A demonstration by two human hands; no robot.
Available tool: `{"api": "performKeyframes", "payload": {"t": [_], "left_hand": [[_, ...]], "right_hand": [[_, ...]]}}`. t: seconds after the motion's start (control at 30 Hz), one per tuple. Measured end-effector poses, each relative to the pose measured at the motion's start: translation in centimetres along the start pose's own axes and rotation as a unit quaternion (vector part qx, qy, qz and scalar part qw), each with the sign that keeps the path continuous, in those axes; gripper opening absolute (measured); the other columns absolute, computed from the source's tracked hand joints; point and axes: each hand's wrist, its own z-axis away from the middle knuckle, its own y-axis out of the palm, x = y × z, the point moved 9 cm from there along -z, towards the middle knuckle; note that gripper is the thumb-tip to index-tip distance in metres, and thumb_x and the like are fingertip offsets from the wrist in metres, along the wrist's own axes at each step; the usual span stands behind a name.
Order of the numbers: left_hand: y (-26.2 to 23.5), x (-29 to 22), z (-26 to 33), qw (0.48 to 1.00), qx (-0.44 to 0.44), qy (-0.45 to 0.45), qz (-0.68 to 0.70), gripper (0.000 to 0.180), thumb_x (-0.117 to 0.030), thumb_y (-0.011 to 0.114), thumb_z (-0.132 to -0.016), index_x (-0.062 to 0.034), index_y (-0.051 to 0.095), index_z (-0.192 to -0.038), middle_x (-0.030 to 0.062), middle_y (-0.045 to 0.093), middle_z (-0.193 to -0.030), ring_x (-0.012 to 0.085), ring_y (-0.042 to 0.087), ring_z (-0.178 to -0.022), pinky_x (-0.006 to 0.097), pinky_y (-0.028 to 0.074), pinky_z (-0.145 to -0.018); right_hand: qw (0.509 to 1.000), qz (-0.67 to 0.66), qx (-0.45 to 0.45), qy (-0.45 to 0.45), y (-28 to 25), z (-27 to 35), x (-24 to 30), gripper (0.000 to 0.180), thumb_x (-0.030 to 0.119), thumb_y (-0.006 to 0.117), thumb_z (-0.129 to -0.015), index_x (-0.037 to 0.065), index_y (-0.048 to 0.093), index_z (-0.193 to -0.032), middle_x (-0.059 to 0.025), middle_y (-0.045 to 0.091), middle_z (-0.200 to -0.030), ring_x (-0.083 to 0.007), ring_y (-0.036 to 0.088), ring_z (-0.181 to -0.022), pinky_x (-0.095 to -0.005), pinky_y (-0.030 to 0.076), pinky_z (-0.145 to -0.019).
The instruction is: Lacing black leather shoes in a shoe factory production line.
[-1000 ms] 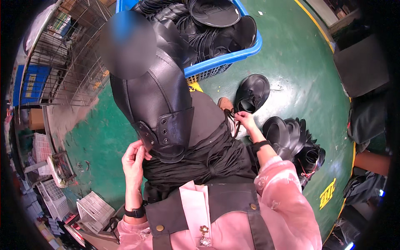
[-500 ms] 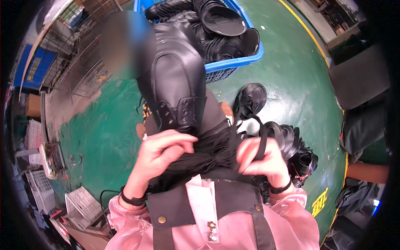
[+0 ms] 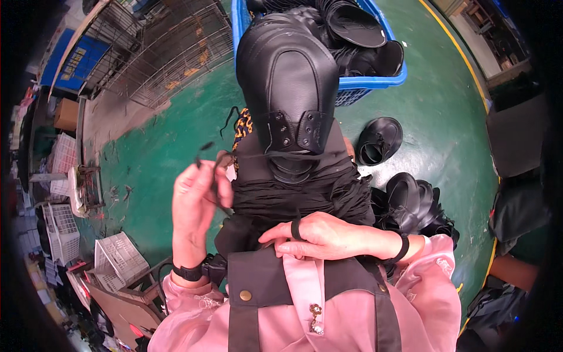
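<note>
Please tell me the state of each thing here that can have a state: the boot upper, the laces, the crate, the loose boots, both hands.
Black boot upper: upright on lap, eyelets unlaced.
Bundle of black laces: lying across the lap.
Left hand: raised, pinching one lace.
Right hand: resting on the bundle.
Blue crate: full of uppers.
Boots on floor: lying loose.

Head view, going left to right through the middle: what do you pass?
White crates → left hand pinching a black lace → bundle of black laces → black boots on the floor.
</note>
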Motion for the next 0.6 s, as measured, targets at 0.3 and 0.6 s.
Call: {"api": "performKeyframes", "payload": {"t": [0.3, 0.6], "left_hand": [[-4.4, -6.8, 3.1, 0.947, -0.138, 0.134, -0.259, 0.027, -0.021, 0.051, -0.102, 0.0008, 0.066, -0.106, -0.0032, 0.049, -0.063, 0.0032, 0.04, -0.047, 0.019, 0.026, -0.043], [8.2, -10.9, 3.2, 0.658, -0.027, 0.37, -0.655, 0.005, 0.007, 0.063, -0.078, 0.0079, 0.063, -0.083, 0.012, 0.068, -0.091, 0.027, 0.06, -0.096, 0.034, 0.047, -0.081]], "right_hand": [[0.9, 0.413, 0.133, -0.053, 3.8, -3.2, 0.3, 0.03, 0.03, 0.058, -0.092, 0.001, 0.061, -0.094, -0.0144, 0.063, -0.072, -0.0328, 0.066, -0.071, -0.0412, 0.052, -0.061], [0.862, 0.486, 0.145, 0.005, 5.6, -4.3, -2.5, 0.04, 0.041, 0.06, -0.089, 0.002, 0.062, -0.085, -0.011, 0.065, -0.078, -0.0293, 0.066, -0.079, -0.0387, 0.053, -0.067]]}}
